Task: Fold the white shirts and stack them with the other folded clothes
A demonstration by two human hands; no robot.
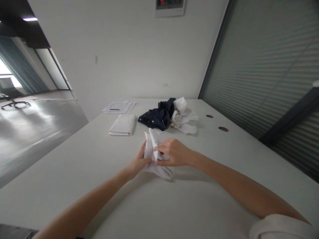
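Near the middle of the table, a soft white cloth piece (159, 171), perhaps a sock, is bunched and partly raised between my hands. Two of its edges point upward, while its lower part lies toward the tabletop. My left hand (140, 162) grips its left side, thumb in front. From the right, my right hand (173, 152) pinches a raised part with bent fingers. The fingers hide some of the cloth. Beyond it lie a crumpled dark navy garment (158, 116) with light snaps or buttons and a heap of white cloth pieces (185, 121).
A neatly folded white cloth (123, 125) rests left of the navy garment on the white table (99, 186). Behind it are loose papers (119, 107) with a dark thin item. Two round brown holes (223, 129) mark the right side, beside a blind-covered glass partition (261, 76).
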